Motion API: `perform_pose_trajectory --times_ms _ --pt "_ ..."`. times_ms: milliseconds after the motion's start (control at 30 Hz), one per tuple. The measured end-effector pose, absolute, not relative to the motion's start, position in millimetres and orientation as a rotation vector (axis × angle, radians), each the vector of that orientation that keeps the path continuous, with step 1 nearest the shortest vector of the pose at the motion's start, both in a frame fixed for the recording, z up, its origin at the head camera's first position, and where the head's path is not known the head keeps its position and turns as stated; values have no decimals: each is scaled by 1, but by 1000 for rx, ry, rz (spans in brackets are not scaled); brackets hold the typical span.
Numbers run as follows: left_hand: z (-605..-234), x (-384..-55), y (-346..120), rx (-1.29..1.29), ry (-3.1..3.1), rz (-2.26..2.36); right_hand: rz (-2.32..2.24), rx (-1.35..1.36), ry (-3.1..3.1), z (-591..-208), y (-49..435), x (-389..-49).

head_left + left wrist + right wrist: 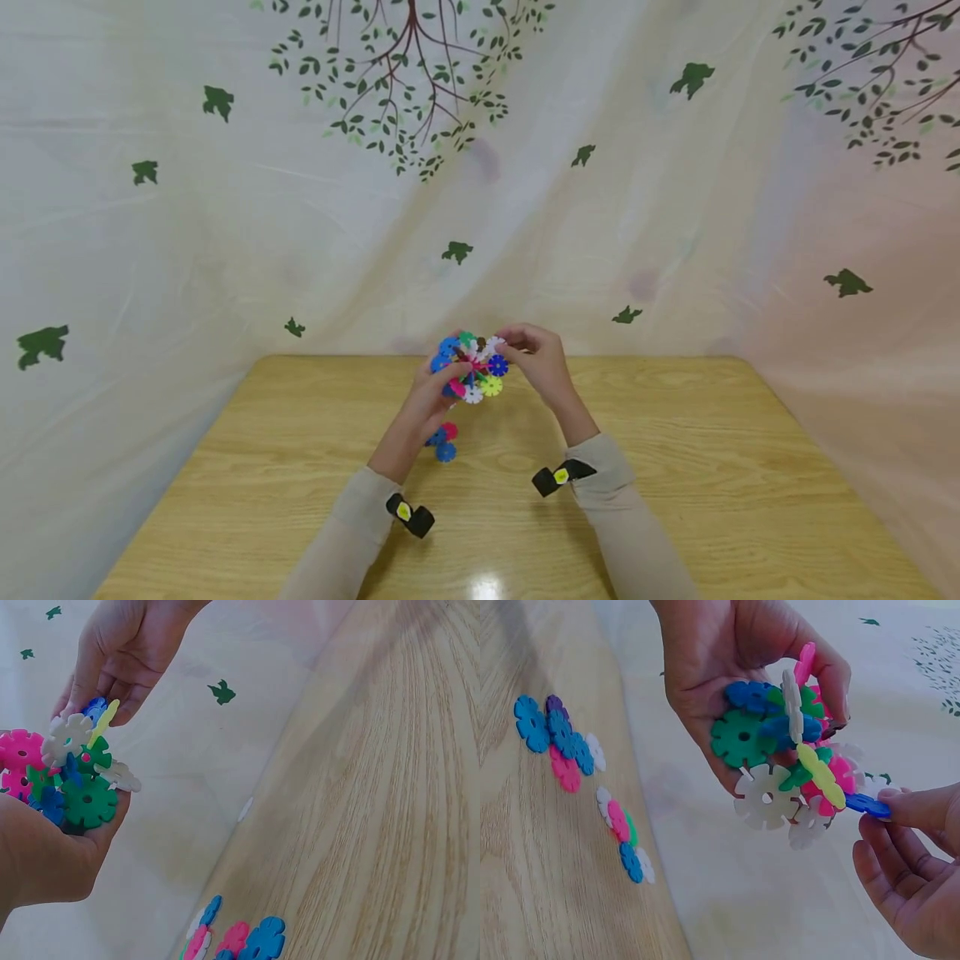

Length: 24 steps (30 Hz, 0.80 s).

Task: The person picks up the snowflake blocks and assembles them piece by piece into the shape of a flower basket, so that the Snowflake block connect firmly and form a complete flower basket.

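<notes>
My left hand (429, 393) grips a round cluster of interlocking flower-shaped plastic discs (744, 738), with the thumb lying over its near side. Pink, green, white, yellow and blue discs stick out of it at different angles. From the right, my right hand (543, 362) reaches the cluster's edge. In the right wrist view its thumb and forefinger pinch a dark blue disc (868, 805) beside a yellow disc (821, 777). The left wrist view has the left hand (52, 855) cupped under the cluster, its green disc (88, 801) near the palm. The cluster is held above the table.
Loose discs lie on the wooden table (675, 467) below the left hand, among them a blue disc (446, 452) and a pink disc (565, 769). A hanging cloth (360, 250) printed with leaves stands behind the table's far edge.
</notes>
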State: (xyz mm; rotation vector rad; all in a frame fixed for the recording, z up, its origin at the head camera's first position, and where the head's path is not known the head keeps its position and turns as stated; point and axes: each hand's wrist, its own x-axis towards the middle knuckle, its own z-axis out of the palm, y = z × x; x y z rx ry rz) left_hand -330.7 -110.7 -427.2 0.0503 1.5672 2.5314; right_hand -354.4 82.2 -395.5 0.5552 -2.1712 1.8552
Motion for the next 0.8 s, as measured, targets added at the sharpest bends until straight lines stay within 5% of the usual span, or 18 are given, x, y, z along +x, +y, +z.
perform_pose_trajectory --times_ms 800 --pt "-426 -330 -103 74 1636 2489 1819 394 -2088 -401 67 -351"
